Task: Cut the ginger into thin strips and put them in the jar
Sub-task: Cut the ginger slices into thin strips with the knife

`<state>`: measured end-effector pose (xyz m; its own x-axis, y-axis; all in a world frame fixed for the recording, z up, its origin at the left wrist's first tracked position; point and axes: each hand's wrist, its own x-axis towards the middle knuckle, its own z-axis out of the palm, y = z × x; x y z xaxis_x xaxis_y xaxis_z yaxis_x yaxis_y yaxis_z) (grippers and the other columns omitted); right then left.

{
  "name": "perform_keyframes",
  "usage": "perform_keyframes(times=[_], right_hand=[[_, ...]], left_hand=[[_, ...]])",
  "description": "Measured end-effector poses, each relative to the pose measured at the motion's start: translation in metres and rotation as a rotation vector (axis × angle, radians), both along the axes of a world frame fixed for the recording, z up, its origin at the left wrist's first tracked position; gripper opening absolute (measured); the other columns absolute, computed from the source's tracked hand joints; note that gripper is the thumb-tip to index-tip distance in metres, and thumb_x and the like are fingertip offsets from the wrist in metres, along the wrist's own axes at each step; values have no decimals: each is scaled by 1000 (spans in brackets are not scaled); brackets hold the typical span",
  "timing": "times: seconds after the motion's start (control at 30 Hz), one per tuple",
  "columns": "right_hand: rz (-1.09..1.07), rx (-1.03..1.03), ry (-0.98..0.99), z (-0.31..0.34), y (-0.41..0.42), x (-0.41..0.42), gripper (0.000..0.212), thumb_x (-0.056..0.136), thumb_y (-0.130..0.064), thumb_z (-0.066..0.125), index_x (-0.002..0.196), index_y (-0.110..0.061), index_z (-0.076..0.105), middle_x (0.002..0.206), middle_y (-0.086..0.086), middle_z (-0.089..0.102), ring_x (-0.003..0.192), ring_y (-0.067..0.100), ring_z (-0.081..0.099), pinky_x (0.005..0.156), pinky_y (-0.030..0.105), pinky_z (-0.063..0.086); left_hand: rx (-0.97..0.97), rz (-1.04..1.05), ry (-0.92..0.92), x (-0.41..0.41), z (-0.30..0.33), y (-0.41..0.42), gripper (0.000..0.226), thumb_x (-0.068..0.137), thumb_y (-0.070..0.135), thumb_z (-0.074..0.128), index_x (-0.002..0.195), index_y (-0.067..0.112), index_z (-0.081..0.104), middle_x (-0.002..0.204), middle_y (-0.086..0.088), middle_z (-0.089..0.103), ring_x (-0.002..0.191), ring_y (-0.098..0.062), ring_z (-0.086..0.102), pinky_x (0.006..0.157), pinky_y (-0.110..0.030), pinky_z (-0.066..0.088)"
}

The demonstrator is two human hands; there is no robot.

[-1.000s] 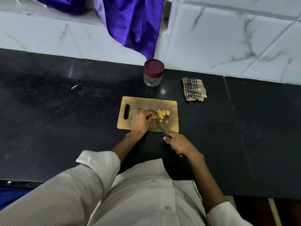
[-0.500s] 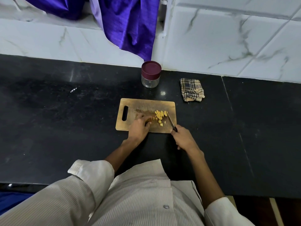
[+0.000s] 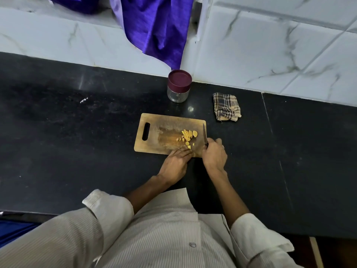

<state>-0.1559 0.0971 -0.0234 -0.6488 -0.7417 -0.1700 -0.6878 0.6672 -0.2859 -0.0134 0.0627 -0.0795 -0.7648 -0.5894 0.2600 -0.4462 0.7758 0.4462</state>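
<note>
On the wooden cutting board [image 3: 154, 132], ginger slices [image 3: 187, 136] lay near its right edge; my right hand [image 3: 214, 154] gripped the knife [image 3: 204, 134] there, my left hand [image 3: 176, 161] rested flat at the near edge, and the lidded jar [image 3: 178, 86] stood behind

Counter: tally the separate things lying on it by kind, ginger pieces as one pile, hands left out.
Jar: 1
Chopping board: 1
Knife: 1
Pile of ginger pieces: 1
Checked cloth: 1
Total: 5
</note>
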Motion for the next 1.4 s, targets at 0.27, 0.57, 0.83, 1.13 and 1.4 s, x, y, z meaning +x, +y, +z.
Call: perform_keyframes(times=[0.27,0.57,0.83,1.13,1.4], right_hand=[[56,67,13,3,-9,5,32,98,-19,57,129,-13,60,123,11,51,106,29,61,82,39,51],[144,58,13,-1,-17,29,23,99,-20,55,119,-14,66,123,10,58,104,29,64,81,40,53],[202,86,20,0,-32,44,28,100,-23,55,126,-14,63,131,10,50,109,29,62,85,38,51],[248,76,-12,2,-44,56,26,99,-21,57,123,-17,65,128,9,52,108,28,63,87,39,54],[286,58,-45,7,-56,61,30,99,-23,57,129,-21,62,133,9,53,115,28,60,91,41,53]], left_hand=[[39,-5,-20,3,-1,-2,38,84,4,57,121,6,64,128,-10,62,127,-25,52,111,-38,29],[-8,-4,-56,13,-1,-10,42,78,4,64,120,5,64,124,-10,65,122,-23,56,106,-40,37],[4,43,-108,28,-2,-24,45,84,5,57,129,6,57,134,-9,57,129,-23,49,109,-39,32],[35,89,-96,41,1,-34,44,87,2,52,131,4,55,135,-11,56,133,-23,46,112,-34,24],[52,135,-83,52,6,-35,44,84,-2,53,127,4,59,132,-12,59,128,-26,51,109,-36,32]])
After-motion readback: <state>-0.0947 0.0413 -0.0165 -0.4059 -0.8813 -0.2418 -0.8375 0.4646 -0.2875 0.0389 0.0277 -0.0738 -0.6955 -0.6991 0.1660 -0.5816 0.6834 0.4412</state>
